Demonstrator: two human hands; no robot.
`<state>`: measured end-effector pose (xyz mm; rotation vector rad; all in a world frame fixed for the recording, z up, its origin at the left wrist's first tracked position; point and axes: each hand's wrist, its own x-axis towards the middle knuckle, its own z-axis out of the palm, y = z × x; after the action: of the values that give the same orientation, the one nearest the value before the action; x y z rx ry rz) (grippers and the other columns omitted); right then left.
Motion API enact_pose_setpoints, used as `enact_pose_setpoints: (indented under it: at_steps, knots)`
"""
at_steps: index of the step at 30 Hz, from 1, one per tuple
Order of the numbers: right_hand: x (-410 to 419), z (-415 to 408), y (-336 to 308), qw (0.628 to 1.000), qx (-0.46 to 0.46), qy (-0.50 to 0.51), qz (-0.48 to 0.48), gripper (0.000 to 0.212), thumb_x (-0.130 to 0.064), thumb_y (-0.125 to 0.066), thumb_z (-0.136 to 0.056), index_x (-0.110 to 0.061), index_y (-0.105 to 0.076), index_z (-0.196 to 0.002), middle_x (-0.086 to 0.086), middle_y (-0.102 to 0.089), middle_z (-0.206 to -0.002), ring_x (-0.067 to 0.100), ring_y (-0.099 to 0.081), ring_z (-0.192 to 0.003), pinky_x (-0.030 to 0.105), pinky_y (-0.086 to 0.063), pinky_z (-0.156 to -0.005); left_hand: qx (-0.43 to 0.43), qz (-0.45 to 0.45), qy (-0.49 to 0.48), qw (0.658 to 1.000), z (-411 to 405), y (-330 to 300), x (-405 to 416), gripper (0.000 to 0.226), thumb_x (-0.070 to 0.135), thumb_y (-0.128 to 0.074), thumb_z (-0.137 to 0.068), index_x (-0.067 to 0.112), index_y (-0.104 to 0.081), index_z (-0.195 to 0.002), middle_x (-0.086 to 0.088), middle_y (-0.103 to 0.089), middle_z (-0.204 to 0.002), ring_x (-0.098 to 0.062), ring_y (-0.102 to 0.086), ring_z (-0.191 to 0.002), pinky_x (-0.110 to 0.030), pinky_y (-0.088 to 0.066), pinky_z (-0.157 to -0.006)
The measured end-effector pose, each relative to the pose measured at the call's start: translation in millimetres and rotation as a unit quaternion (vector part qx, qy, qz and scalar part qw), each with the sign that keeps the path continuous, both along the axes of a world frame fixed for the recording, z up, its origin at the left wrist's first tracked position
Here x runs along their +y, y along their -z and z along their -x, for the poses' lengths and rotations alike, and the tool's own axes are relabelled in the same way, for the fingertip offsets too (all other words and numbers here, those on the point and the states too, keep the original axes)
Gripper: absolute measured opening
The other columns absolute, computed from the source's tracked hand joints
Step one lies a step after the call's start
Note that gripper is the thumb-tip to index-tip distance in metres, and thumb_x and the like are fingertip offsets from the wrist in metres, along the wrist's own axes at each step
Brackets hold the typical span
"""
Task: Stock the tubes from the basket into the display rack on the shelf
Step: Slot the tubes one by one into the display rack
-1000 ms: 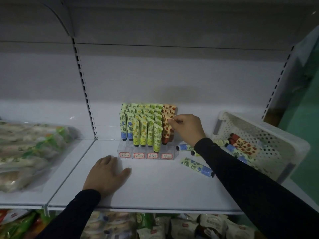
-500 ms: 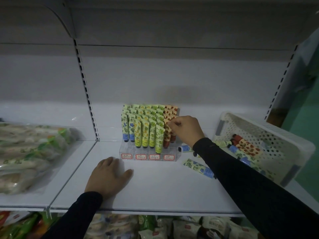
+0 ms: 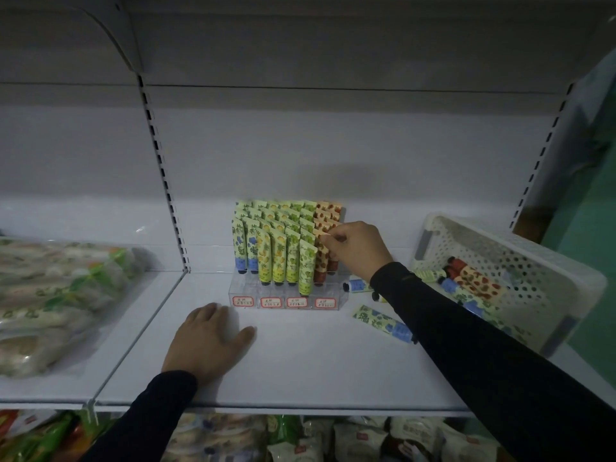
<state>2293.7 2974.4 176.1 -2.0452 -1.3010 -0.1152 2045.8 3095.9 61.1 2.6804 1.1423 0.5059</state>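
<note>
At the very bottom, under the shelf (image 3: 300,371), there are bags of snacks (image 3: 363,438), but the shelf edge cuts them off and it is too dark to read them. Two black sleeves (image 3: 493,358) come up from the bottom edge.

The left hand (image 3: 208,340) lies flat on the white shelf with its fingers spread out. It holds nothing. It sits just in front of the left corner of the display rack (image 3: 288,295).

A blue and green tube (image 3: 383,323) lies on its side on the shelf, to the right of the rack. The right arm covers its far end. Two more tubes (image 3: 358,284) poke out from behind the right wrist, and most of them is hidden.

The rack is clear plastic with four little red labels on the front. The writing is too small to read. Green and yellow tubes stand in rows in it, caps down.

The right hand (image 3: 358,248) is at the right side of the rack. Its fingers are curled and pinch the top of a brown spotted tube (image 3: 321,258) that stands in the right-most row. The hand hides the tubes behind it.

On the right sits a white basket (image 3: 540,271) full of holes, tipped toward the rack. More tubes (image 3: 476,283) lie inside. The arm covers some of them.

On the left shelf is a pile of clear bags (image 3: 56,298), blurry and cut off by the edge.
</note>
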Motion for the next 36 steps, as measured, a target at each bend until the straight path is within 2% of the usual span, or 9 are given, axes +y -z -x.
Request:
enact_pose_setpoints:
  at_steps: [4,8,11,15,19,23,28,32,36]
  knots:
    - [-9.3,0.4,-6.1,0.999,0.012,0.006,-0.031,0.034,-0.038,-0.057,-0.095,-0.011,-0.077,-0.09,-0.002,-0.075,-0.095,0.006,-0.06,-0.083,0.018,-0.039,-0.074,-0.003,0.015,-0.011,1.0,1.8,-0.6,-0.9,0.069,0.077,-0.028,-0.07,0.022,-0.058,-0.099,0.003,-0.059,-0.11,-0.019,-0.05,-0.109,-0.032,-0.039,-0.097]
    - [-28.9,-7.7,-7.2,0.998,-0.007,0.035,-0.045,0.046,-0.043,-0.052,-0.097,-0.004,-0.073,-0.082,0.005,-0.074,-0.085,0.019,-0.065,-0.082,0.029,-0.048,-0.074,-0.012,0.035,-0.016,0.999,2.2,-3.7,-3.3,0.062,0.076,-0.037,-0.073,0.024,-0.061,-0.098,0.003,-0.06,-0.11,-0.021,-0.052,-0.112,-0.032,-0.039,-0.095]
    - [-54.8,-14.2,-2.0,0.998,0.002,0.047,-0.04,0.041,-0.041,-0.053,-0.097,-0.008,-0.074,-0.085,-0.004,-0.071,-0.081,0.013,-0.063,-0.081,0.027,-0.048,-0.077,-0.064,0.04,-0.028,0.997,2.8,-9.9,-13.3,0.063,0.066,-0.052,-0.079,0.014,-0.065,-0.112,-0.003,-0.063,-0.12,-0.024,-0.054,-0.117,-0.031,-0.039,-0.096]
    - [-90.7,-24.1,8.1,0.997,0.009,0.069,-0.022,0.032,-0.036,-0.056,-0.097,-0.01,-0.074,-0.1,-0.002,-0.073,-0.102,0.01,-0.062,-0.093,0.019,-0.042,-0.08,-0.094,0.03,0.01,0.995,2.6,-20.0,-24.6,0.067,0.062,-0.049,-0.08,0.015,-0.065,-0.125,-0.005,-0.064,-0.129,-0.025,-0.056,-0.12,-0.033,-0.041,-0.1]
    - [-117.1,-41.3,23.7,0.994,0.009,0.106,0.036,0.035,-0.04,-0.056,-0.095,-0.013,-0.071,-0.113,0.003,-0.069,-0.113,0.016,-0.062,-0.104,0.02,-0.038,-0.083,-0.105,0.015,0.095,0.99,-20.3,-33.7,-56.0,0.076,0.068,-0.038,-0.079,0.018,-0.062,-0.131,-0.001,-0.061,-0.134,-0.02,-0.054,-0.124,-0.024,-0.036,-0.1]
    - [-137.3,-55.1,38.4,0.987,0.014,0.131,0.086,0.042,-0.041,-0.057,-0.094,-0.012,-0.065,-0.124,0.009,-0.063,-0.126,0.022,-0.059,-0.112,0.024,-0.041,-0.092,-0.085,0.009,0.197,0.977,-59.2,-45.2,-92.8,0.072,0.064,-0.04,-0.084,0.021,-0.053,-0.14,0.002,-0.055,-0.141,-0.014,-0.047,-0.128,-0.017,-0.03,-0.099]
    - [-150.3,-67.3,53.5,0.977,0.015,0.161,0.138,0.048,-0.04,-0.055,-0.094,-0.012,-0.057,-0.132,0.014,-0.055,-0.134,0.026,-0.05,-0.123,0.029,-0.037,-0.1,-0.033,0.012,0.273,0.961,-114.8,-42.9,-120.9,0.067,0.056,-0.052,-0.093,0.019,-0.042,-0.148,-0.001,-0.045,-0.15,-0.018,-0.039,-0.137,-0.022,-0.029,-0.107]
    - [-148.3,-76.8,64.7,0.96,0.032,0.169,0.222,0.066,-0.05,-0.053,-0.093,-0.016,-0.038,-0.147,0.014,-0.035,-0.152,0.028,-0.035,-0.138,0.031,-0.03,-0.11,0.047,0.02,0.301,0.952,-150.7,-45.5,-130.0,0.097,0.076,-0.034,-0.071,0.016,-0.04,-0.147,-0.006,-0.046,-0.144,-0.024,-0.041,-0.133,-0.028,-0.033,-0.104]
    - [-143.0,-83.5,75.2,0.948,0.003,0.166,0.271,0.063,-0.055,-0.054,-0.089,-0.021,-0.048,-0.14,0.013,-0.034,-0.153,0.029,-0.04,-0.135,0.035,-0.035,-0.11,0.078,0.025,0.298,0.951,-182.0,-38.9,-126.5,0.091,0.07,-0.057,-0.08,0.017,-0.032,-0.15,-0.008,-0.038,-0.149,-0.025,-0.035,-0.137,-0.032,-0.032,-0.107]
